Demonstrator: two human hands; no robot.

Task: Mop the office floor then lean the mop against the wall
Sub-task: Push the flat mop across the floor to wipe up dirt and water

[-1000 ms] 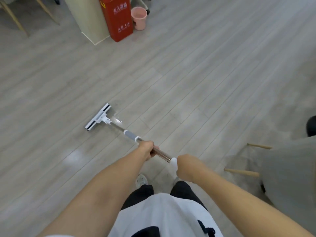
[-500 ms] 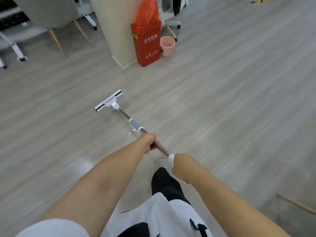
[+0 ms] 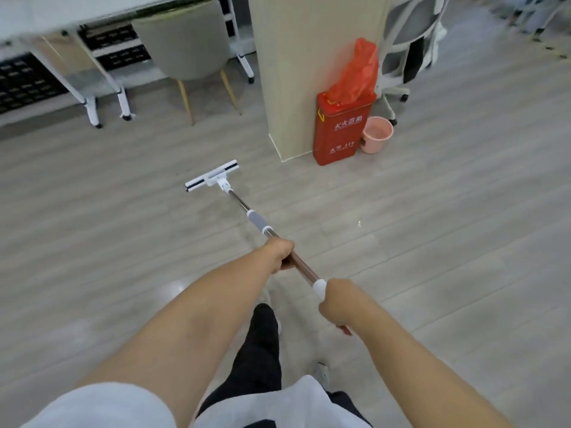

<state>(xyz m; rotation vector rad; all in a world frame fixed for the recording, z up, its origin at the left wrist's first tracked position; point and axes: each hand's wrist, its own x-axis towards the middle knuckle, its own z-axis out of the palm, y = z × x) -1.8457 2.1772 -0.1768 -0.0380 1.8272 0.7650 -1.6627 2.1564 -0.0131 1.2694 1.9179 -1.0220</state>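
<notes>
Head view, single frame.

**Mop.** We log the mop (image 3: 304,266) in both hands. It runs from the lower centre of the view out toward 11 o'clock. Its flat white mop head (image 3: 212,176) is down on the grey plank floor (image 3: 432,242), with its long edge set across the shaft. It is well apart from all the furniture.

**Left grip** (image 3: 279,253). The fingers are curled round the copper-coloured shaft, just below the grey sleeve (image 3: 259,222), and clamped on the mop.

**Right grip** (image 3: 338,299). It is closed round the upper end of the handle, just behind the white collar (image 3: 319,288). A short reddish tip shows past the hand at 5 o'clock. Both forearms are bare and stretched forward.

**Surroundings**
- A beige pillar (image 3: 309,72) stands at 1 o'clock from the mop head.
- A red box (image 3: 341,131) with white characters stands at the pillar's 3 o'clock face. We cannot tell whether the two touch.
- An orange-red plastic bag (image 3: 358,72) rises from the top of the box.
- A pink bucket (image 3: 377,134) sits on the floor just beside the box, on its 3 o'clock side.
- A white office chair (image 3: 408,41) stands beyond the bucket.
- At 11 o'clock, a grey chair (image 3: 185,41) on wooden legs stands by a white surface (image 3: 61,10) on castor legs.
- One dark trouser leg (image 3: 262,350) shows between the arms at 6 o'clock.
</notes>
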